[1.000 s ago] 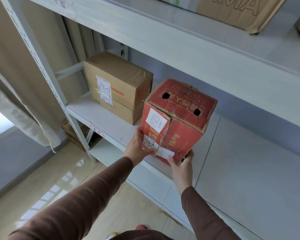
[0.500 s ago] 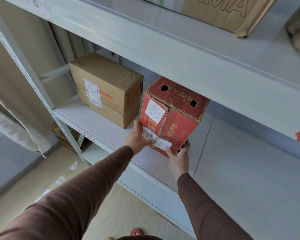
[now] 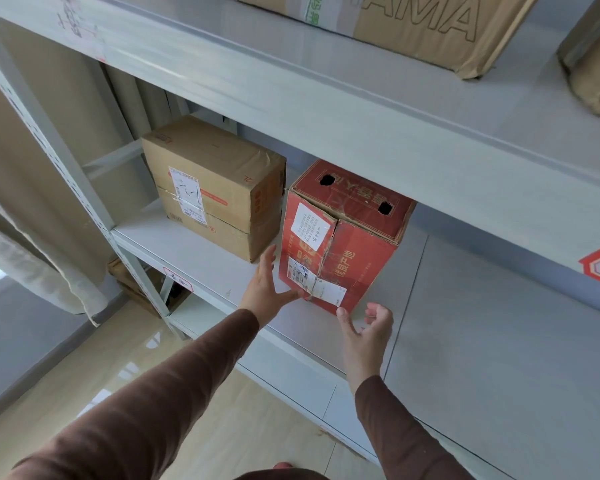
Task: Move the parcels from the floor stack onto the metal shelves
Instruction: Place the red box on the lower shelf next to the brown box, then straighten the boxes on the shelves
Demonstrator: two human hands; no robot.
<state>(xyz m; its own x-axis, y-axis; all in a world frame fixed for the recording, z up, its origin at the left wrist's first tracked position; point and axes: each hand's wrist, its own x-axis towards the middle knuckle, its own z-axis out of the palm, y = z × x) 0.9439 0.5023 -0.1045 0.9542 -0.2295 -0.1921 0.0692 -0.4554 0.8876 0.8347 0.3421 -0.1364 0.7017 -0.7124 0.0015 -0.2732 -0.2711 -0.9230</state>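
A tall red parcel [image 3: 343, 244] with white labels and two holes in its top stands upright on the middle metal shelf [image 3: 482, 341]. Its left side is close against a brown cardboard parcel [image 3: 215, 188] marked "2-1". My left hand [image 3: 265, 289] is spread open, thumb touching the red parcel's lower left corner. My right hand [image 3: 368, 327] hovers just in front of its lower right corner, fingers loosely curled, holding nothing.
The upper shelf [image 3: 291, 74] overhangs the parcels and carries a large brown box [image 3: 430, 26] and another at the right edge [image 3: 593, 71]. A perforated upright post [image 3: 49, 133] stands left. A beige curtain [image 3: 32, 237] hangs beyond it. A box [image 3: 132, 282] lies low under the shelf.
The red parcel was pushed back and set down on the shelf beside the brown one. Both hands have let go and drawn back slightly.
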